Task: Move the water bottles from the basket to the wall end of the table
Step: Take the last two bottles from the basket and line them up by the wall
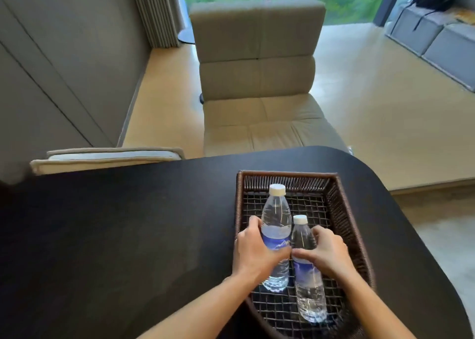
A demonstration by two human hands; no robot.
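Observation:
Two clear water bottles with white caps and blue labels stand upright in a dark brown wicker basket (344, 205) at the right of the black table (115, 236). My left hand (257, 254) is wrapped around the taller left bottle (276, 218) at its label. My right hand (326, 252) grips the shorter right bottle (309, 295) around its upper body. Both bottles are inside the basket; I cannot tell whether their bases touch its mesh floor.
The table stretches left toward a grey wall (51, 81). A cushioned chair back (102, 157) sits behind the table's far left edge. A beige lounge chair (259, 81) stands beyond the table. The table's rounded right edge (411, 223) drops to the floor.

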